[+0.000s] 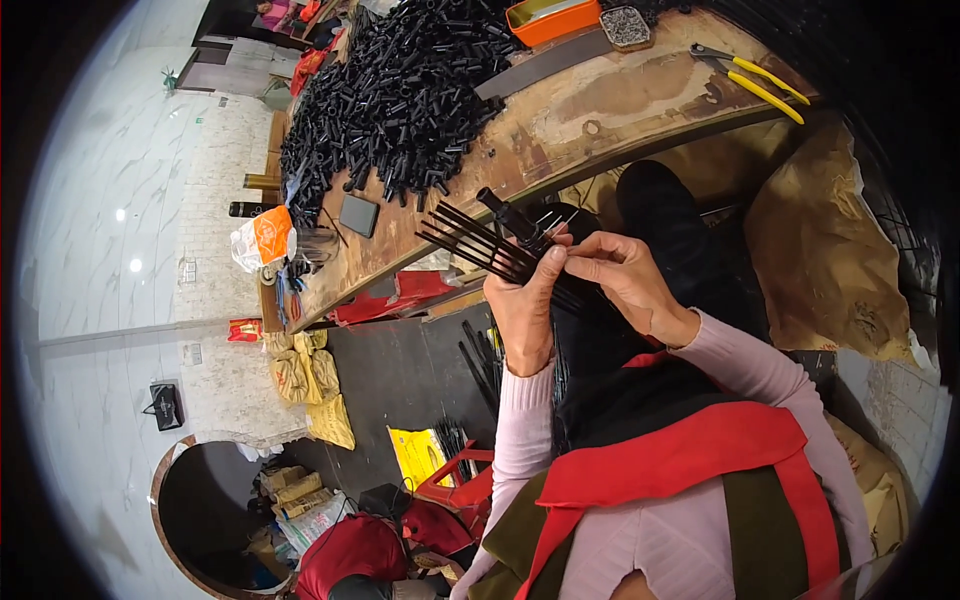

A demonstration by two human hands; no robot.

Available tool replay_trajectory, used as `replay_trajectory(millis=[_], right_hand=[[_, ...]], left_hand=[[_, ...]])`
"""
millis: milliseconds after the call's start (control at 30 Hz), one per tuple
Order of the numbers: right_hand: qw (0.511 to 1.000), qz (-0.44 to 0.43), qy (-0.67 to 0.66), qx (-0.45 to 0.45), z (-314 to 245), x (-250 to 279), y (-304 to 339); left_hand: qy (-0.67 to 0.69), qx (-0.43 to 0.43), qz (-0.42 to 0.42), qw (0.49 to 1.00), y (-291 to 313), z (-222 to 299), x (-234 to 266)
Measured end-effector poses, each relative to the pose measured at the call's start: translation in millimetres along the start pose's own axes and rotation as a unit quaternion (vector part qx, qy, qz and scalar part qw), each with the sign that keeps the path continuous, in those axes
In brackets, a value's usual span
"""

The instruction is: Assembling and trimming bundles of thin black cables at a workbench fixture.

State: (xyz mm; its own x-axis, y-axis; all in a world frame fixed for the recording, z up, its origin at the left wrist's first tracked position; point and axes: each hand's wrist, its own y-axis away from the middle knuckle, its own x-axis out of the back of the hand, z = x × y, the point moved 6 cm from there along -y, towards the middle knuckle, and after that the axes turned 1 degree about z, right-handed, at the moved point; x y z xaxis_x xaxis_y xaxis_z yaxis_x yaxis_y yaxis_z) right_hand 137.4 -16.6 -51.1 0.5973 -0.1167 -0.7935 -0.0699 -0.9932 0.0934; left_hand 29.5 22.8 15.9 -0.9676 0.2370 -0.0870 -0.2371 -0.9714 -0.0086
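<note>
My left hand [525,305] is closed around several thin black rods [470,240], which fan out toward the bench. Beside the rods a black tubular piece [507,215] sticks up at a slant from the same grip. My right hand [630,280] is closed, thumb and fingertips pinched together close to the left thumb; what lies between them is too small to make out. Short thin pieces, some of them shiny, show by the fingertips. Both hands are in front of the bench edge, above my dark-clothed lap.
A large heap of black tubular parts [400,90] covers the far side of the wooden bench [640,90]. On it also lie yellow-handled pliers [765,88], an orange tray [553,22], a box of small metal bits [626,28] and a dark square block [358,215]. A brown sack [825,250] stands right.
</note>
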Motion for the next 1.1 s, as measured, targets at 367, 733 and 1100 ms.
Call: replay_trajectory(millis=[367, 733, 1100], right_hand=[[0.996, -0.013, -0.089, 0.007, 0.1, 5.4, -6.1], [0.995, 0.033, 0.005, 0.097, -9.2, -0.6, 12.2], [1.0, -0.012, 0.017, 0.004, 11.2, 2.4, 9.1]], left_hand=[[-0.069, -0.015, 0.055, 0.996, 5.3, 9.5, -15.7], [0.009, 0.027, -0.145, 0.989, -8.6, 7.1, -21.0], [-0.182, -0.024, -0.087, 0.979, 6.6, 15.8, -7.1]])
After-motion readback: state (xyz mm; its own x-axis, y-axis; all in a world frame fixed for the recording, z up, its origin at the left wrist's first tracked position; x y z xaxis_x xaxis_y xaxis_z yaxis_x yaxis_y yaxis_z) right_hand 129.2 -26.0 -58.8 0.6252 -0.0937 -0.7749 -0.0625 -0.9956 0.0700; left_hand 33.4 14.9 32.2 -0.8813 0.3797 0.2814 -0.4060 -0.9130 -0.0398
